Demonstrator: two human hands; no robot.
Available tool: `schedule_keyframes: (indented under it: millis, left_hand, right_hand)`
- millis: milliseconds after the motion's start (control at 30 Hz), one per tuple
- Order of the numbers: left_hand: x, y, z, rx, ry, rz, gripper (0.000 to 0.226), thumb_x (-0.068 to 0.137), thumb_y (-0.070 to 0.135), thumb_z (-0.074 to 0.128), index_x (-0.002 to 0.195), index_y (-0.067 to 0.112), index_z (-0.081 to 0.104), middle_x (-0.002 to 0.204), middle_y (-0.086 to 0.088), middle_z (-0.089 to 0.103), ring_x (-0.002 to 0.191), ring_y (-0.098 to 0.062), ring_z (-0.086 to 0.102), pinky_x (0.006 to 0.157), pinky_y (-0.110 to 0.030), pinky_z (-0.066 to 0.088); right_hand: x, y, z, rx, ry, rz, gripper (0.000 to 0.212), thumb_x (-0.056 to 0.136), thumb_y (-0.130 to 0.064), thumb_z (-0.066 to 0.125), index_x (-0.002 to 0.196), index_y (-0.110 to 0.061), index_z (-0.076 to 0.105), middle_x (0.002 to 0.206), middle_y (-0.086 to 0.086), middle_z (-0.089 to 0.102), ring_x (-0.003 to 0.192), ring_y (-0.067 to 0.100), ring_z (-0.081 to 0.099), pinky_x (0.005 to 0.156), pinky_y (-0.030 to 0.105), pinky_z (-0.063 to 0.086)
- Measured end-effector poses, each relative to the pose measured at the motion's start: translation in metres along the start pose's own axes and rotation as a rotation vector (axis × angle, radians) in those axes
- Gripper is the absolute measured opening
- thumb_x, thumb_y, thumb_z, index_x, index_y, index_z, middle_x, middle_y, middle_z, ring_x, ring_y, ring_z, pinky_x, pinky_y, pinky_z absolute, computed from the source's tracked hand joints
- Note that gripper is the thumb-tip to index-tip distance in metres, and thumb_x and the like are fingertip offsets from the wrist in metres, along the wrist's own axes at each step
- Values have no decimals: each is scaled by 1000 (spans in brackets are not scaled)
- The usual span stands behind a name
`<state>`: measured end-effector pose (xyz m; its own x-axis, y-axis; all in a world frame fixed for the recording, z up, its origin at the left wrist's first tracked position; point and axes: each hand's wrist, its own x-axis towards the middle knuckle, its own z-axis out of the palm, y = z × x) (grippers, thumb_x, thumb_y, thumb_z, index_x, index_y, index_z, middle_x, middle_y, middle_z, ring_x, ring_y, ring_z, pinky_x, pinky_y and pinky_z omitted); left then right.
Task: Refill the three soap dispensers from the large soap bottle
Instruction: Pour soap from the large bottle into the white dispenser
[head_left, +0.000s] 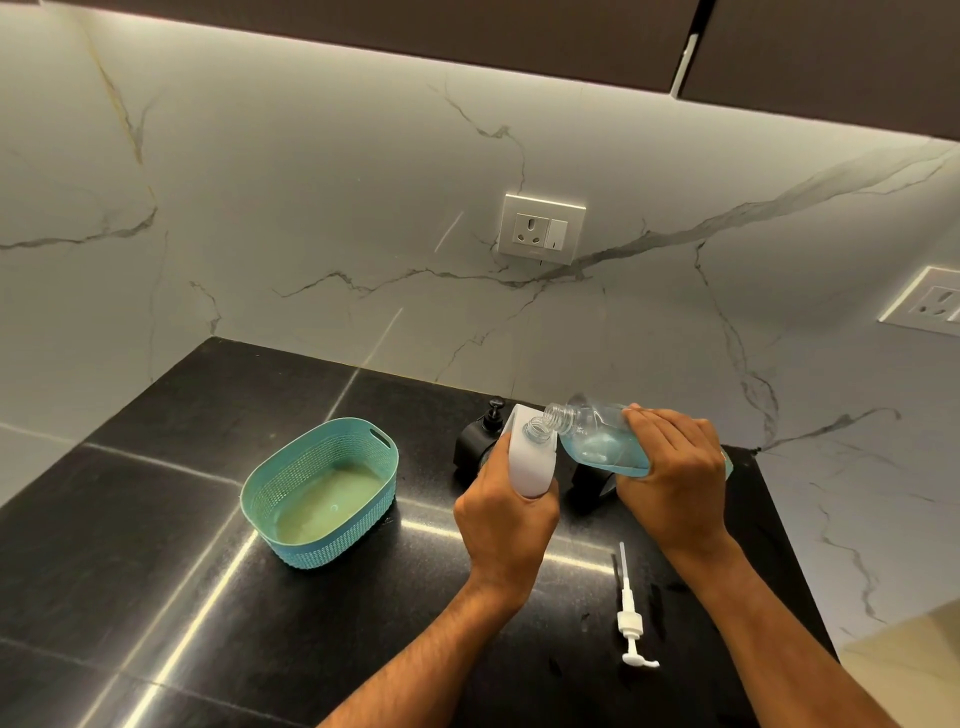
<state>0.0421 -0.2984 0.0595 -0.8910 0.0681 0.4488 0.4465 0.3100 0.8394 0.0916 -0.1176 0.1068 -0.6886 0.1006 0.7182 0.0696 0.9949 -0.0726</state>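
Note:
My left hand (506, 525) grips a white soap dispenser (530, 454) with its pump off, tilted so its open neck faces right. My right hand (675, 483) holds the large clear soap bottle (597, 439) tipped on its side, blue soap pooled along its lower wall, its threaded mouth right at the dispenser's neck. The white pump (629, 626) lies on the black counter near my right forearm. A black dispenser (475, 439) with its pump on stands behind the white one. Another dark object (592, 488) sits partly hidden under the bottle.
A teal plastic basket (317, 491) stands empty on the counter (208, 571) to the left. The marble wall behind carries a socket (540, 228); a second socket (930, 301) is at the right. The counter's right edge runs close past my right arm.

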Motion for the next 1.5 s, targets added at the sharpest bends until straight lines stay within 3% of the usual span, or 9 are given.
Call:
schedule_keyframes:
  millis: [333,533,633,733,867,1000,1133,1233,1500]
  left_hand:
    - [7,3,3,-118,-10,-7,58,83,31,88,135,19,63,125,9,70,103,-6,69,82,-14,59]
    - [13,-4,4,-174,-144,-11,56,85,32,86,135,25,61,124,23,62,104,10,62,83,-9,55]
    - [17,-9,3,-197,-265,2,53,86,36,84,132,34,58,121,36,55,112,15,57,85,-10,55]
    - [22,-16,4,-214,-360,-13,53,84,36,85,126,41,54,119,34,57,114,13,57,86,-13,56]
    - [30,-24,6,-250,-487,-39,53,82,32,88,121,50,55,119,29,65,115,5,60,89,-25,60]
    - [36,-31,8,-259,-624,-50,52,82,30,88,120,49,57,120,33,63,119,4,59,90,-22,59]
    - [40,-34,13,-284,-715,-78,49,82,34,87,119,51,60,122,27,66,120,-1,61,90,-24,59]
    - [41,-33,15,-301,-765,-106,48,78,44,85,118,56,60,122,24,67,121,-2,62,91,-24,59]
    - [48,-36,29,-317,-859,-169,48,84,29,86,125,38,63,126,16,68,125,-8,62,92,-27,59]
  right_hand:
    - [-12,9,9,224,17,196,58,62,-8,97,114,1,73,105,16,75,95,31,72,83,46,60]
    - [-17,29,14,440,36,390,57,62,-22,99,113,-14,74,97,-6,74,85,4,69,74,9,53]
    - [-21,44,15,548,12,463,59,58,-22,99,110,-23,73,98,-25,67,94,-10,65,74,3,50]
    - [-24,62,16,617,-11,537,60,53,-21,101,103,-29,70,97,-22,69,91,-2,69,74,8,53]
    - [-31,94,19,739,-29,617,62,51,-20,101,106,-21,73,100,-4,76,91,15,75,76,32,63]
    - [-36,129,21,911,-19,708,64,45,-24,99,105,-18,76,100,5,79,91,27,77,76,43,64]
    - [-34,161,25,1041,-50,747,62,46,-24,99,105,-25,78,105,5,79,94,26,77,73,33,63]
    - [-33,183,38,1090,-83,777,62,51,-20,98,109,-23,77,109,7,78,99,28,76,77,36,64]
    - [-35,216,79,1153,-188,858,64,49,-2,93,108,-15,75,109,10,77,103,30,74,76,32,62]
